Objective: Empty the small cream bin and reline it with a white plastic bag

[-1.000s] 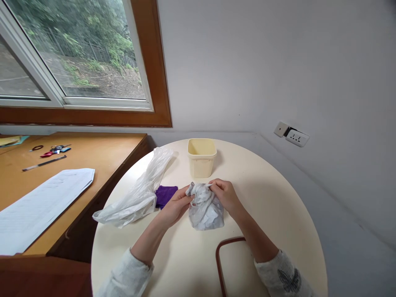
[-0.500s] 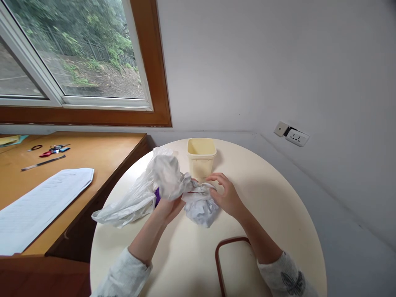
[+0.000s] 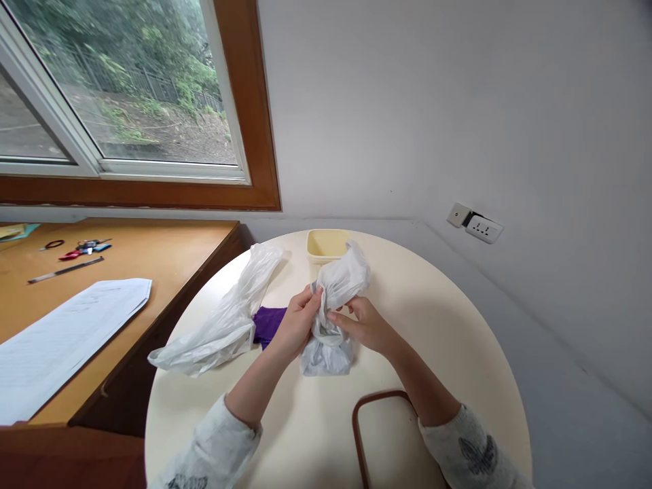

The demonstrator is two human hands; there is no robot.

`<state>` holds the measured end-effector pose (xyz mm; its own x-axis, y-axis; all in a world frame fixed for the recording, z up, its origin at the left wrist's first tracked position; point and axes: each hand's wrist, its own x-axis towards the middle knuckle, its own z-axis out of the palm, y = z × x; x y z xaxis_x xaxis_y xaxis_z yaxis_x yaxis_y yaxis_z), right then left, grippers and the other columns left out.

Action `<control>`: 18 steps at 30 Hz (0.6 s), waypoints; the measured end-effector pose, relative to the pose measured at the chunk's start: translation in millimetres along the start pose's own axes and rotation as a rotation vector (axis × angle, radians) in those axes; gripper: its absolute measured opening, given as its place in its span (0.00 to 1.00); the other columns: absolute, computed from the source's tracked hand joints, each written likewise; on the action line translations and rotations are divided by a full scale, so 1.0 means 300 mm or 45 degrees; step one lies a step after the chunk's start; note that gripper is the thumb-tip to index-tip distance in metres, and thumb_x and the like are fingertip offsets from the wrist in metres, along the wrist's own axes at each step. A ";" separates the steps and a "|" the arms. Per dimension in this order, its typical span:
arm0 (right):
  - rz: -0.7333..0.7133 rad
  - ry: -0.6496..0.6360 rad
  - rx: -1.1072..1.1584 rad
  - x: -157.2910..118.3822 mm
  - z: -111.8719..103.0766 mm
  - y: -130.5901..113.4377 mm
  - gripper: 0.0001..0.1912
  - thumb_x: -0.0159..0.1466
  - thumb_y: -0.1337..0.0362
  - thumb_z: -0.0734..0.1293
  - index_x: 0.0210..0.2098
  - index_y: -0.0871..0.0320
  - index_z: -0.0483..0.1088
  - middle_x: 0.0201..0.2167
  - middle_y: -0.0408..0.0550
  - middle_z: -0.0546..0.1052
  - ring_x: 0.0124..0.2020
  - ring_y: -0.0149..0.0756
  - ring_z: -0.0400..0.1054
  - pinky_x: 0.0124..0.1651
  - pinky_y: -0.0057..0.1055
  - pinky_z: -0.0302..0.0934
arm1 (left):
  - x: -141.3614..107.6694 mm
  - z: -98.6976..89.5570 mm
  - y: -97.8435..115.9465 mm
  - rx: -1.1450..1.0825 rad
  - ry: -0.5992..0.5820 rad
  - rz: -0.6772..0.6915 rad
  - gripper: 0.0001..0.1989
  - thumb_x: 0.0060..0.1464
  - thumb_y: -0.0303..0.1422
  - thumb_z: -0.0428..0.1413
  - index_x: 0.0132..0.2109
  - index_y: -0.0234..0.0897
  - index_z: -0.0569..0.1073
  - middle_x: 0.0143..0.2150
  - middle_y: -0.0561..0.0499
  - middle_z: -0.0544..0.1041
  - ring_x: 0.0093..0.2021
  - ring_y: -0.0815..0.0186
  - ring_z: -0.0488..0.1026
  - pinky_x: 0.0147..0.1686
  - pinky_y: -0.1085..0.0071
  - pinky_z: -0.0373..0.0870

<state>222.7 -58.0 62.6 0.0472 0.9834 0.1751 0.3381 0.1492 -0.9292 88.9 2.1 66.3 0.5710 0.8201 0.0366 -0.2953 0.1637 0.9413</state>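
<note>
A white plastic bag (image 3: 327,356) with a full lower part sits on the round table, its loose top rising and leaning right. My left hand (image 3: 300,319) grips the twisted neck of this bag from the left, fingers closed. On the right side of the neck, my right hand (image 3: 369,327) is closed on the same plastic, some fingers behind it. Behind the bag stands a pale yellow container (image 3: 326,244), partly covered by the bag's top. To the left lie a second white plastic bag (image 3: 224,333) and a folded purple cloth (image 3: 267,324), which my left hand partly overlaps.
The round cream table (image 3: 438,326) bears a brown frame-like outline (image 3: 359,435) near its front. A wooden desk (image 3: 173,251) at the left holds papers (image 3: 76,339), a pen (image 3: 66,270), keys (image 3: 90,246) and a black ring (image 3: 53,244). A wall socket (image 3: 483,229) is at the right.
The bag's loose top has swung from left to right, now in front of the container. My left hand has come up to the neck, uncovering more purple cloth. My right hand has closed in on the plastic.
</note>
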 end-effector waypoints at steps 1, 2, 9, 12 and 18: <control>0.002 -0.046 0.016 -0.003 -0.003 -0.003 0.13 0.55 0.57 0.66 0.37 0.58 0.71 0.34 0.45 0.70 0.37 0.35 0.63 0.40 0.32 0.58 | 0.001 0.001 -0.001 0.032 0.009 0.019 0.17 0.49 0.45 0.55 0.35 0.33 0.75 0.34 0.49 0.75 0.37 0.65 0.70 0.38 0.72 0.64; 0.009 -0.068 0.028 -0.004 -0.004 -0.005 0.15 0.54 0.56 0.67 0.38 0.58 0.70 0.34 0.45 0.70 0.36 0.35 0.63 0.40 0.32 0.59 | 0.002 0.002 -0.002 0.058 0.008 0.031 0.17 0.50 0.45 0.55 0.36 0.33 0.75 0.35 0.48 0.75 0.38 0.65 0.70 0.39 0.72 0.64; -0.001 0.131 0.438 0.022 0.036 -0.005 0.19 0.54 0.57 0.68 0.44 0.57 0.70 0.34 0.48 0.75 0.37 0.38 0.68 0.43 0.36 0.62 | -0.006 -0.003 -0.004 0.151 -0.205 0.020 0.27 0.53 0.45 0.51 0.58 0.40 0.61 0.40 0.46 0.73 0.37 0.65 0.70 0.37 0.70 0.65; 0.107 0.153 0.603 0.024 0.028 -0.014 0.15 0.54 0.55 0.67 0.35 0.60 0.73 0.30 0.48 0.76 0.33 0.39 0.70 0.40 0.36 0.63 | -0.026 -0.015 0.000 0.375 -0.283 -0.045 0.44 0.43 0.39 0.62 0.63 0.46 0.48 0.44 0.46 0.70 0.37 0.65 0.70 0.35 0.71 0.66; 0.216 0.300 0.592 0.028 0.009 -0.003 0.12 0.52 0.56 0.68 0.27 0.61 0.72 0.24 0.45 0.74 0.30 0.37 0.68 0.35 0.32 0.60 | -0.050 -0.010 -0.019 0.487 -0.388 -0.072 0.45 0.42 0.30 0.62 0.63 0.45 0.47 0.39 0.49 0.70 0.38 0.65 0.68 0.37 0.69 0.65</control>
<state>220.3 -49.5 64.1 0.2922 0.9559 0.0289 -0.1414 0.0731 -0.9872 79.8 -9.5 59.3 0.7931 0.6086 0.0247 0.0122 -0.0564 0.9983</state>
